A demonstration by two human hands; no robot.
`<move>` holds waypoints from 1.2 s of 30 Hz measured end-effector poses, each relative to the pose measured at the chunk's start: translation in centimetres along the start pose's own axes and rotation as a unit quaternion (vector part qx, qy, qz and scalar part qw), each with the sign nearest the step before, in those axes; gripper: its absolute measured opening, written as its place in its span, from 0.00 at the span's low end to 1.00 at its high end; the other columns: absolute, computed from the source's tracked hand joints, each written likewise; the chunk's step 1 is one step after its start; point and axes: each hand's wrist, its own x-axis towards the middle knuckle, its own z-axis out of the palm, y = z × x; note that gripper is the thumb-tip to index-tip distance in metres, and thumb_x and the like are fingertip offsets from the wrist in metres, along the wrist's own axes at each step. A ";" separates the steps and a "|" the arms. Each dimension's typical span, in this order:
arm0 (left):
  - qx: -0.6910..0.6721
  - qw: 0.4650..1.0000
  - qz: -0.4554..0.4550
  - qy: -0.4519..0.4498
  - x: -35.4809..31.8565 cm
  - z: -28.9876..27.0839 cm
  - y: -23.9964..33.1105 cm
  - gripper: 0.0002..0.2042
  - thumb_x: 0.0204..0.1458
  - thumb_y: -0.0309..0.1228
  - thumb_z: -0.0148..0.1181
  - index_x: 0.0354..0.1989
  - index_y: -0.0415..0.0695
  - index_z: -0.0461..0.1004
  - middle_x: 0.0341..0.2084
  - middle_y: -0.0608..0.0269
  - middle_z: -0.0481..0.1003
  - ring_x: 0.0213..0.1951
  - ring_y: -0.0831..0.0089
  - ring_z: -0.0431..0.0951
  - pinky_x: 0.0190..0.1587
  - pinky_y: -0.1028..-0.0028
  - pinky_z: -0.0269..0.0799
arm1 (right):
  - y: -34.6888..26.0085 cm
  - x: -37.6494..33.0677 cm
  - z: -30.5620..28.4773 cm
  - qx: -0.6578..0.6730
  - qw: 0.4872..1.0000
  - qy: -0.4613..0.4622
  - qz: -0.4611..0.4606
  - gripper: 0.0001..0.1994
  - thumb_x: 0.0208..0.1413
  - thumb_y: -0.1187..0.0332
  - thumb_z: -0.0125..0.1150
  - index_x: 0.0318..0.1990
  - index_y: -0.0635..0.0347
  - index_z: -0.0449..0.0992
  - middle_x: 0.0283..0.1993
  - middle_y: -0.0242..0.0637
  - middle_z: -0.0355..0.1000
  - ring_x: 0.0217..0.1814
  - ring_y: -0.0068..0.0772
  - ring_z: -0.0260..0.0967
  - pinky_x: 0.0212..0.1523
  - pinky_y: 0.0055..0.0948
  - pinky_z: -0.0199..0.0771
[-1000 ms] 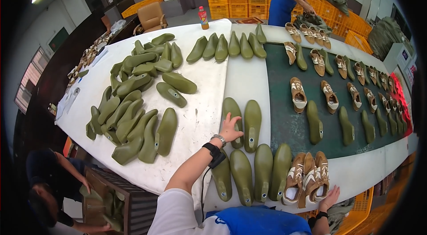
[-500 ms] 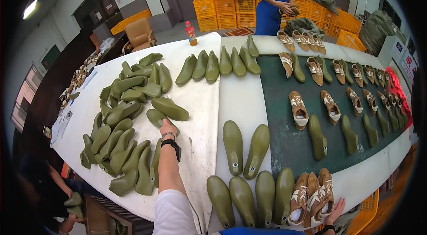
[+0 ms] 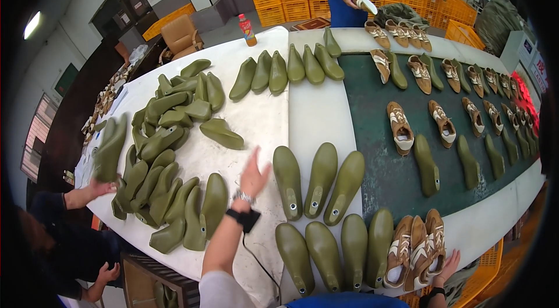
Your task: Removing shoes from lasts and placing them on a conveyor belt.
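Observation:
My left hand [image 3: 255, 177] is open, fingers stretched out and empty, over the white table just left of a group of three olive-green shoe lasts [image 3: 287, 182]. Beyond it lies a single last [image 3: 222, 134] on its side. To the left spreads a heap of lasts [image 3: 160, 145]. My right hand [image 3: 449, 267] rests open at the table's front edge, beside three brown-and-white sneakers [image 3: 418, 247]. Left of those sneakers, several lasts [image 3: 329, 255] stand in a front row.
Pairs of sneakers and lasts line the dark green mat [image 3: 378, 174]. At the left a co-worker's hand [image 3: 93, 189] is by upright lasts [image 3: 109, 150]. A person in a blue apron [image 3: 349, 5] handles sneakers at the back. A bottle [image 3: 247, 31] stands on the far edge.
My left hand has moved right from the heap and let go of a last; the group of two is now three. The left co-worker has raised lasts to the table. My right hand stays beside the sneakers.

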 end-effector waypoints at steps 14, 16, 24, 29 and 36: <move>0.059 0.980 -0.185 0.041 4.6 -5.2 -12.0 0.15 0.42 0.21 0.53 0.39 0.50 0.62 0.36 0.44 0.69 0.36 0.50 0.73 0.40 0.60 0.69 | 0.1 -0.6 0.5 0.015 1.000 -0.018 0.012 0.19 0.55 0.74 0.42 0.56 0.61 0.63 0.62 0.50 0.55 0.63 0.50 0.53 0.61 0.38 0.54; -0.112 0.965 -0.222 0.083 3.2 -10.0 -11.4 0.18 0.42 0.23 0.59 0.42 0.47 0.62 0.36 0.49 0.71 0.35 0.60 0.74 0.38 0.66 0.71 | -0.5 -0.4 0.3 0.020 1.000 0.001 0.009 0.19 0.55 0.75 0.42 0.56 0.61 0.63 0.61 0.49 0.55 0.62 0.50 0.53 0.60 0.37 0.55; -0.182 0.954 -0.221 0.084 4.0 -9.3 -8.3 0.21 0.42 0.29 0.65 0.45 0.45 0.65 0.26 0.64 0.69 0.26 0.75 0.69 0.28 0.75 0.68 | -1.0 -0.5 0.3 0.020 1.000 0.014 -0.018 0.19 0.55 0.74 0.43 0.55 0.60 0.64 0.60 0.50 0.56 0.61 0.51 0.54 0.59 0.40 0.56; -0.195 0.958 -0.193 0.079 4.9 -5.0 -10.7 0.16 0.39 0.33 0.68 0.37 0.43 0.72 0.27 0.67 0.70 0.28 0.78 0.67 0.30 0.77 0.67 | -1.9 -0.7 0.8 0.027 0.999 0.034 -0.028 0.17 0.57 0.73 0.43 0.54 0.60 0.64 0.59 0.48 0.57 0.61 0.50 0.54 0.59 0.37 0.55; -0.384 0.878 -0.187 0.217 11.9 -9.6 -3.8 0.15 0.44 0.23 0.63 0.39 0.42 0.66 0.29 0.64 0.71 0.29 0.73 0.72 0.32 0.74 0.72 | -3.1 -1.0 -1.1 0.020 0.999 0.045 -0.020 0.18 0.54 0.75 0.45 0.53 0.61 0.64 0.59 0.50 0.57 0.60 0.52 0.55 0.58 0.39 0.56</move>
